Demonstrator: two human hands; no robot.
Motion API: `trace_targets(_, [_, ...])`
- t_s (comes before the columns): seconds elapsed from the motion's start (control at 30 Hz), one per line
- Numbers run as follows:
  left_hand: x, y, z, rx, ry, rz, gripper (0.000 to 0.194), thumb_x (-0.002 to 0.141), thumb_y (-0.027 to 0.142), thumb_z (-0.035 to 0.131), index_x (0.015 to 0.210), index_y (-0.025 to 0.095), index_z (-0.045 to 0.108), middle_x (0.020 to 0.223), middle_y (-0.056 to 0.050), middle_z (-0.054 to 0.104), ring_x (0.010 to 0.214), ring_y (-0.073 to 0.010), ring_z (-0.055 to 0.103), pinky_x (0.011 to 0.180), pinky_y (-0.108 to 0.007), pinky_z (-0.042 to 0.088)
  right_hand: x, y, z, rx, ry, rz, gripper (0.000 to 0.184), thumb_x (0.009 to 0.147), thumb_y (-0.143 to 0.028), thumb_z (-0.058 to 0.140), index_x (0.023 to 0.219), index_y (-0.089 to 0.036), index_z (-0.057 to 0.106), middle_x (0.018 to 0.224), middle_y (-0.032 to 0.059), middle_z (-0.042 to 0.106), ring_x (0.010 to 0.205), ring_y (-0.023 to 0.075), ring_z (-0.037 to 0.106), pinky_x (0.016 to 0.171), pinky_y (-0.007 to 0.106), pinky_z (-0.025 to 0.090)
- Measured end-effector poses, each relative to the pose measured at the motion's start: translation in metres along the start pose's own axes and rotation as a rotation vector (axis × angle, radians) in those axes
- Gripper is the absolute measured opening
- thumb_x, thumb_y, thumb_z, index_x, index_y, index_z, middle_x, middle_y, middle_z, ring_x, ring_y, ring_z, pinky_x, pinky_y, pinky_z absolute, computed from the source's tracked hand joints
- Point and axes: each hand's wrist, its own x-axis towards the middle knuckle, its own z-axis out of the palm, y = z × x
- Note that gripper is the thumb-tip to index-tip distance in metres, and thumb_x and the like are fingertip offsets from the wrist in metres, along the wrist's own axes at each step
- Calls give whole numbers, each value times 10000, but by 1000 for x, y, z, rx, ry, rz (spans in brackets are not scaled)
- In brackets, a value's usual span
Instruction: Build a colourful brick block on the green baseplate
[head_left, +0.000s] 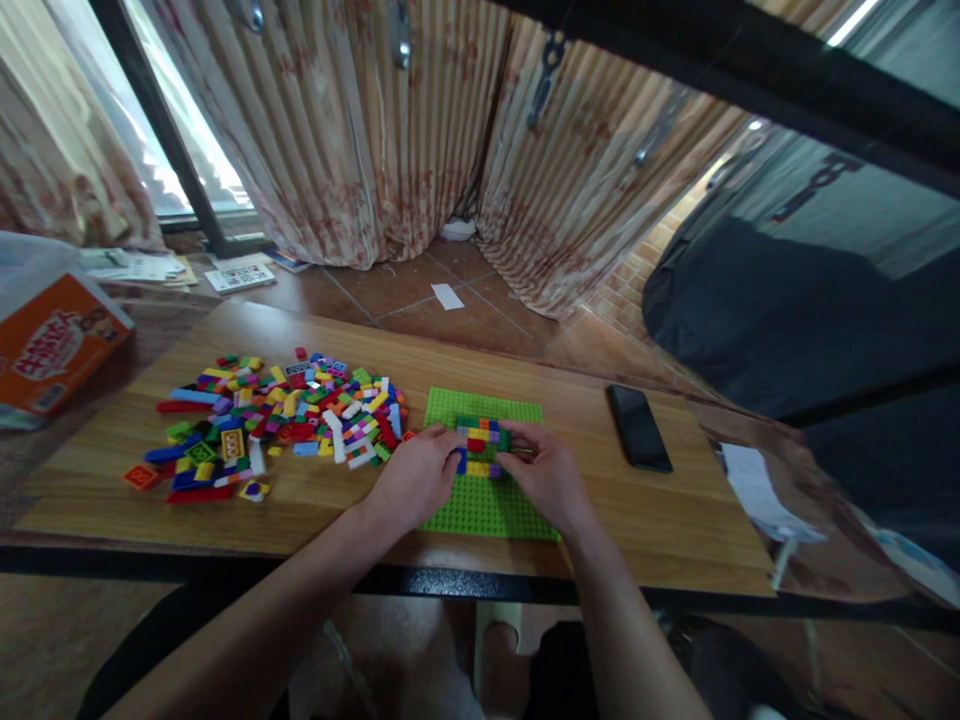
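Note:
A light green studded baseplate (487, 510) lies on the wooden table. On it stands a small, low build of toy building bricks (477, 446) in red, yellow, blue, purple and green. My left hand (420, 475) is closed at the build's left side, its fingertips against the bricks. From the right, my right hand (546, 472) grips the build's right edge with thumb and fingers bent. Whether a loose brick is hidden under the fingertips I cannot make out. To the left of the baseplate spreads a pile of loose bricks (292, 405) in many colours.
A black phone (639, 428) lies on the table (600, 530) at the right. An orange and white box (64, 340) stands at the far left. Papers (761, 490) are past the table's right end. Patterned curtains (337, 130) hang behind, and a dark metal bar (735, 70) crosses above.

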Motion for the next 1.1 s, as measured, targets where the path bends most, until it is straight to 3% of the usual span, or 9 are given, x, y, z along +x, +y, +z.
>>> trace_targets(0.23, [0,-1,0,8,-1,-2,258,905,144,442,1035,172,663,973,-79,649,896,-214,638,840,-357,503,-4,-11,-4,-285,-59,-105,371,749,-130,660,1106,-229,674,914,34,633,769,158,598,719,325,512])
trace_targets(0.37, [-1,0,-1,11,-4,-3,255,906,146,439,1028,172,661,964,-78,644,886,-215,636,827,-357,504,-5,-12,-4,-372,-95,-92,367,748,-147,686,1106,-226,675,894,30,611,720,149,569,712,330,491])
trace_targets(0.9, [-1,-2,1,30,-3,7,252,904,149,438,1013,177,663,938,-69,638,861,-207,629,804,-349,501,0,-8,-7,-346,-157,-65,419,739,-186,708,1153,-218,652,901,26,591,697,142,525,679,313,472])
trace_targets(1.1, [-1,-1,-1,24,-4,13,259,903,144,433,1013,178,665,926,-66,637,859,-204,627,809,-351,502,0,-8,-9,-375,-172,-145,354,830,-132,578,1155,-244,662,1023,56,587,833,169,574,790,353,495])
